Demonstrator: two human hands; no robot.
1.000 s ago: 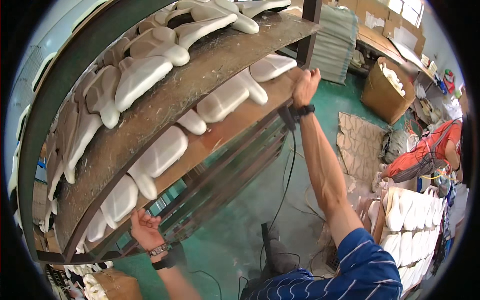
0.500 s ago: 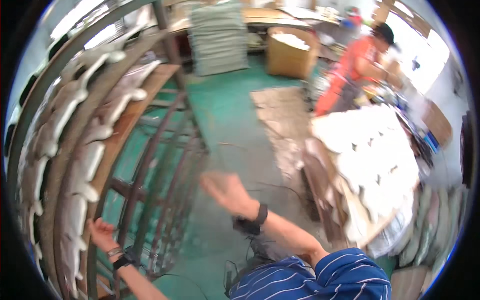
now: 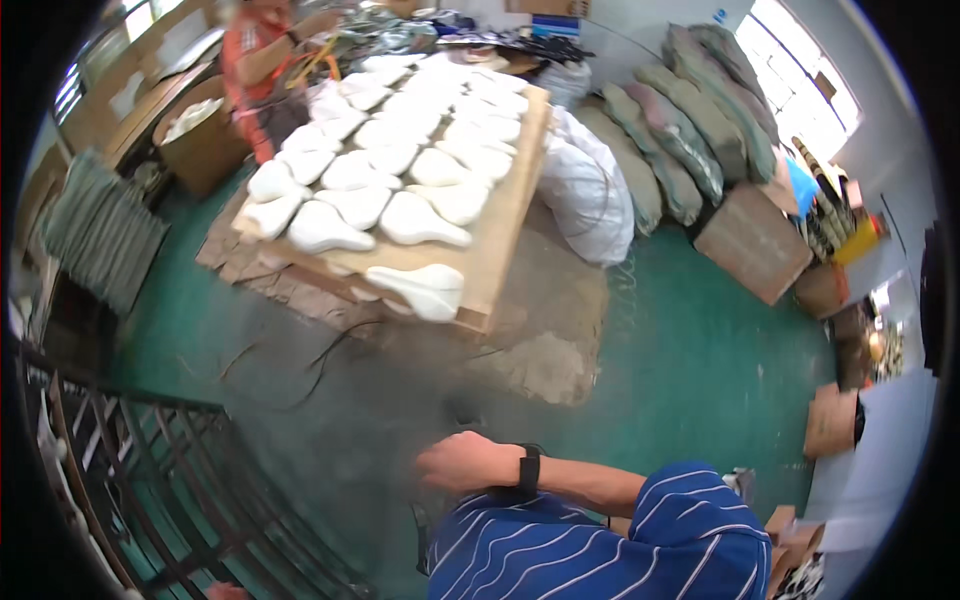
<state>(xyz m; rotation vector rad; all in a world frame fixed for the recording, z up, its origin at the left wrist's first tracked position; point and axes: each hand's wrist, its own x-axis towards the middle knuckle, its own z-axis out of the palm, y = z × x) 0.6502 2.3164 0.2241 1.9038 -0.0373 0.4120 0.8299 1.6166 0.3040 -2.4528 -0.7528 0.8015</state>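
My right hand (image 3: 468,462) hangs over the floor in front of my striped shirt, with a black band on its wrist. Motion smears its fingers, and no object shows in it. Only a sliver of my left hand (image 3: 226,592) enters at the lower edge, beside the dark metal rack (image 3: 215,490); its fingers are out of sight. Ahead of me stands a wooden table (image 3: 512,215) covered with white pieces shaped like bicycle saddles. One such white saddle-shaped piece (image 3: 425,288) lies at the table's near edge, apart from both hands.
A person in orange (image 3: 262,60) is at the far left of the table. Beside it lie a white sack (image 3: 590,190) and stacked greenish sacks (image 3: 650,150). A cardboard box (image 3: 205,150) and a grey stack (image 3: 105,230) stand left. Cables (image 3: 320,365) cross the floor.
My view has swung right, from the loaded rack toward the table. My left hand has dropped to the lower edge, away from the rack's shelf; my right hand is lower and nearer my body.
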